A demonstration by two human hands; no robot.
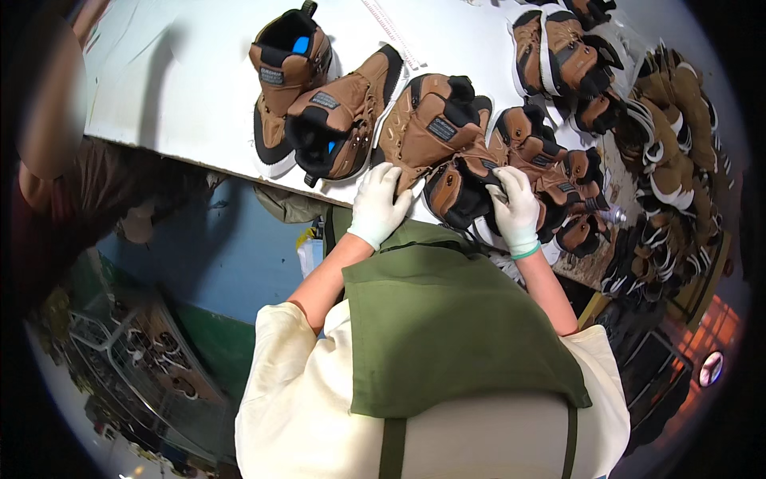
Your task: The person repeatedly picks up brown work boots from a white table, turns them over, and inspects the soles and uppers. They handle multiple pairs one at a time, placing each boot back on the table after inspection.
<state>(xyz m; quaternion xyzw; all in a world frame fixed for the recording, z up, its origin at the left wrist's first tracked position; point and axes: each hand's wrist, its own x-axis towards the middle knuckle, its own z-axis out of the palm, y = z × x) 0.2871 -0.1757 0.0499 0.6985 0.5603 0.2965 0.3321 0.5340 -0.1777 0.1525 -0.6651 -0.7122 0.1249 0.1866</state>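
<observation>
Both my hands wear white gloves, and each is at the table's near edge among brown boots with black collars. My left hand (378, 209) has its fingers and thumb closed about the toe end of a brown boot (431, 118) whose tongue bears a dark label. My right hand (515, 211) curls its fingers over the black collar of a second brown boot (448, 191), lying nearer to me. Its fingertips are partly hidden. Left of my hands stand a pair of similar boots (339, 120), one upright and one tilted, with blue pieces inside.
More brown boots (550, 160) crowd the white table (199, 80) to the right, with others (562, 52) at the far right. A heap of boots (670, 144) lies beyond its right end. Another person's arm (52, 96) is at left. A wire rack (152, 359) holds shoes at lower left.
</observation>
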